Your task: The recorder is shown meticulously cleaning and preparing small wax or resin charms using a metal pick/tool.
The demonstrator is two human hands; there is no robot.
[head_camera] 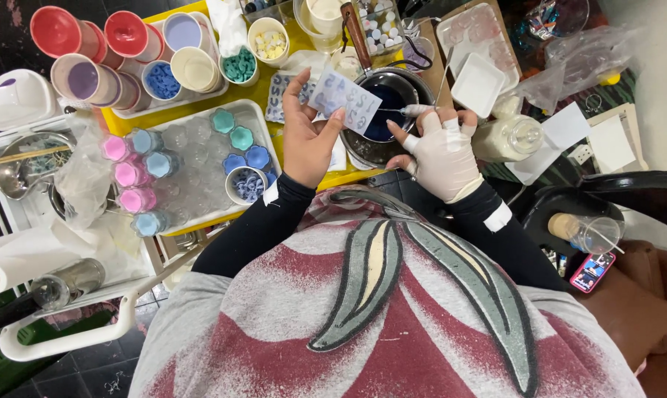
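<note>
L hand (309, 140), bare, grips a small clear plastic letter-mould sheet (346, 101) by its lower edge, thumb and fingers pinched on it, sheet tilted up over the near rim of the dark metal saucepan of deep blue liquid (387, 110). R hand (442, 151), in a pale glove w/ taped fingers, is clenched round a thin syringe-like dropper (411, 110); tip points at the sheet's right edge, just above the blue liquid. Pan's wooden handle (355, 31) runs toward the far edge of the yellow table (256, 92). On the table's left: white tray (263, 121) w/ pink, blue and teal small moulds (131, 175). Far-left corner: red and lilac plastic cups (86, 55). Clear jar (511, 135) sits just beside R hand.
</note>
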